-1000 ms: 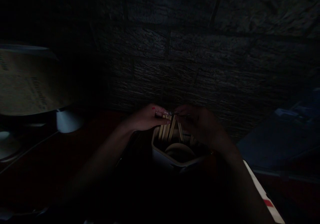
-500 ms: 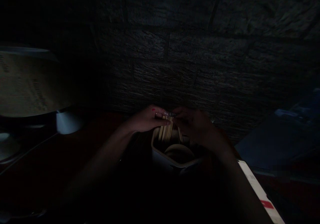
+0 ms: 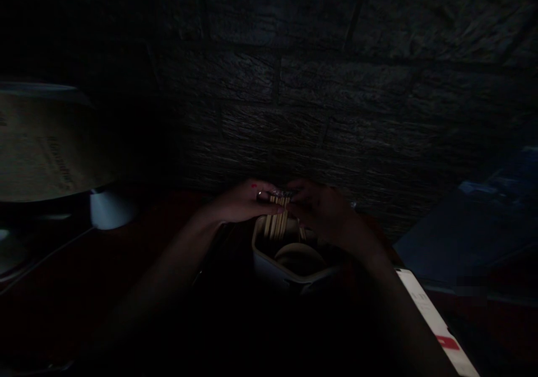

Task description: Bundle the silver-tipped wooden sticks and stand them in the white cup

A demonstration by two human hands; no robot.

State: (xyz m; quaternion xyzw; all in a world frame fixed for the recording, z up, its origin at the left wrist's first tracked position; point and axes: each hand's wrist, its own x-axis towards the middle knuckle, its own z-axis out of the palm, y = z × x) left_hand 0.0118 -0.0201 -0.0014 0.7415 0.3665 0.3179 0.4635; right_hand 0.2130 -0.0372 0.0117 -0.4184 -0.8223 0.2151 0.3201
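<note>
In dim light, my left hand [image 3: 244, 202] is closed around a row of pale wooden sticks [image 3: 274, 224] that look like chopsticks. Their lower ends reach down into a light, round-cornered container [image 3: 271, 269]. A shiny, clear strip [image 3: 279, 192], perhaps plastic wrap, crosses their tops between both hands. My right hand [image 3: 325, 204] is closed at the right side of the bundle, its fingertips partly lost in shadow. Another stick [image 3: 302, 232] shows below it. Inside the container, a curved rim [image 3: 296, 246] stands in front of the sticks.
A dark stone-textured wall [image 3: 269, 85] rises behind the container. On the left are a large printed paper-covered object [image 3: 46, 147] and a white cone-like piece [image 3: 110, 210]. To the right, a lit phone screen [image 3: 431, 315] lies near my forearm, with a bluish panel [image 3: 454, 237] beyond.
The view has shifted slightly. Both hands keep nearly the same hold, and the sticks stay in the container with only a small movement.
</note>
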